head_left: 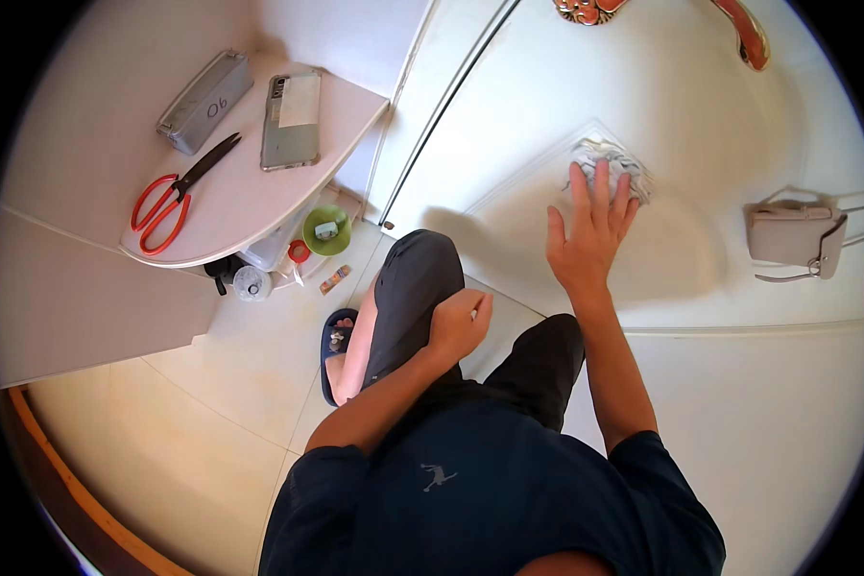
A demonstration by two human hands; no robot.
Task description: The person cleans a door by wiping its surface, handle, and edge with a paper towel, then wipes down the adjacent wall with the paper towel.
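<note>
My right hand reaches forward with its fingers stretched out and spread. Its fingertips press a crumpled white-and-grey cloth against the white door panel, near the corner of a raised moulding. The cloth lies partly under the fingers. Above my bent knee, my left hand is closed, its fingers curled in. A tiny pale spot shows by the thumb; whether it is a nail or something held, I cannot tell.
On the corner shelf lie red-handled scissors, a grey pencil case and a phone. Beneath stand a green bowl and a plastic bottle. A small beige bag hangs at right. An ornate door handle sits above.
</note>
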